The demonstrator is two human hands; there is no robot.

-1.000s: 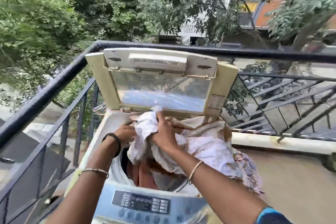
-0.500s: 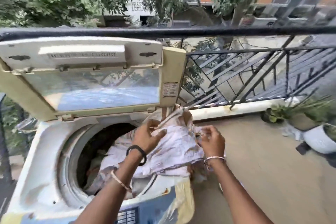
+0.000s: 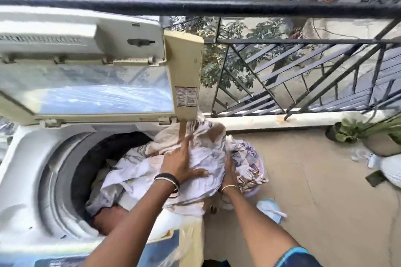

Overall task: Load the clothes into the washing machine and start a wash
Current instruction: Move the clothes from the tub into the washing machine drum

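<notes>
**Washing machine** (image 3: 26,180): a top-loader that fills the view from 7 to 11 o'clock. Its lid (image 3: 86,93) is propped upright at 10 o'clock, which leaves the drum (image 3: 71,180) free for loading.

**Clothes, pale bundle** (image 3: 141,169): at centre, draped over the drum's rim at its 3 o'clock side, half inside and half outside. Darker clothes lie lower in the drum, towards 7 o'clock.

**Left hand** (image 3: 180,165): it lies flat on top of the bundle with its fingers (image 3: 184,143) straight and spread, pressing the bundle. This looks meant to push it down and across into the drum.

**Right hand** (image 3: 230,171): it is set against the bundle's 3 o'clock flank, probably to keep it from sliding off the machine. Its fingertips are buried in the folds, so whether they are curled cannot be told.

**Patterned cloth** (image 3: 249,158): this touches the right hand at its 3 o'clock and hangs outside the machine, apparently next in line.

**Control panel** (image 3: 65,263): at 6 o'clock, blurred and cut off by the edge. With the lid up, the wash is judged not yet started.

**Floor** (image 3: 314,191): bare tan concrete that runs from 3 to 5 o'clock. A small light-blue item (image 3: 269,207) lies just below the clothes.

**Setting**: an open balcony with a dark metal railing (image 3: 217,6) across 12 o'clock, potted plants (image 3: 347,132) at 3 o'clock, and trees and buildings beyond.
</notes>
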